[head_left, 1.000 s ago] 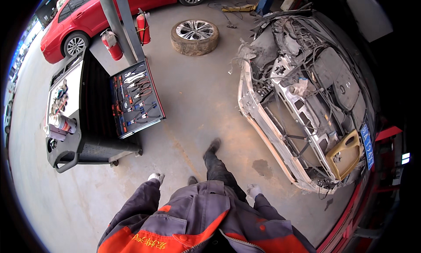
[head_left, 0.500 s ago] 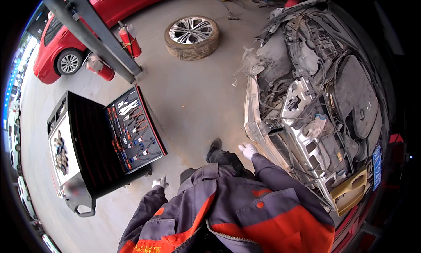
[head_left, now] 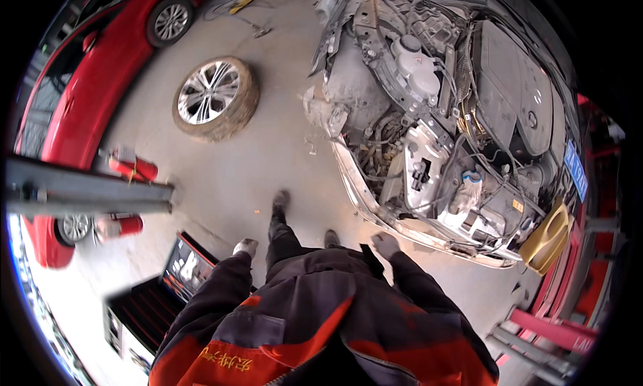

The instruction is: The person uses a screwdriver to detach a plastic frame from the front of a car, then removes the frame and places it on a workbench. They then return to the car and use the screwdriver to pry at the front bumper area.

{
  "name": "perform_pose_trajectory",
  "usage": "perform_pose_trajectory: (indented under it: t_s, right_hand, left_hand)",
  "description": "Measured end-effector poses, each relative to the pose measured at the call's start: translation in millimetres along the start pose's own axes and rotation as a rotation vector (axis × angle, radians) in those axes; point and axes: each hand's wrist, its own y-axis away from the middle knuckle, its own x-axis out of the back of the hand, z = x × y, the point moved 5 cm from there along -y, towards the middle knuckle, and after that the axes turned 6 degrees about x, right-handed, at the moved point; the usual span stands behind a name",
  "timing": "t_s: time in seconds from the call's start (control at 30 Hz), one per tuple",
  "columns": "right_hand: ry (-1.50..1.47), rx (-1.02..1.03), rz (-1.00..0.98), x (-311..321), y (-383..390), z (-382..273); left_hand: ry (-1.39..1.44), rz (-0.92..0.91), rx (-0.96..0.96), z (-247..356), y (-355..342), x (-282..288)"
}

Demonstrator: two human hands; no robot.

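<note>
My left hand (head_left: 246, 247), in a pale glove, hangs beside my left thigh, its fingers loosely bent and holding nothing that I can see. It is nearest to the tool chest's drawer (head_left: 189, 268), where hand tools lie in dark trays. At my right side, my right hand (head_left: 385, 245) is also gloved and empty, with its fingers loosely curled and a little blurred. It hangs just short of the damaged front edge (head_left: 395, 226) of a car with its engine bay exposed. A white glove with a blue cuff (head_left: 467, 193) lies on the car's front parts.
A wheel (head_left: 216, 99) lies on the floor ahead to the left. Beyond it stands a red car (head_left: 100, 98). Two fire extinguishers (head_left: 132, 166) flank a grey post (head_left: 87, 187). A yellow plastic piece (head_left: 548, 239) and red metal frames (head_left: 559, 326) are at the right.
My view has turned left to right, and I have stepped closer to the damaged car. The tool chest has shifted down beside my left arm. Both hands remain low at my sides.
</note>
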Motion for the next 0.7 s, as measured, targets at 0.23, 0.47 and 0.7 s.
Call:
perform_pose_trajectory:
  t_s: [0.23, 0.47, 0.7]
  right_hand:
    - [-0.459, -0.4, 0.336, -37, 74, -4]
    - [-0.76, -0.656, 0.438, -148, 181, -87]
    - [-0.912, -0.867, 0.493, -203, 220, -124]
  left_hand:
    - [-0.414, -0.106, -0.582, 306, -89, 27]
    - [-0.623, -0.137, -0.856, 508, -98, -53]
    - [-0.914, -0.499, -1.123, 481, -68, -68]
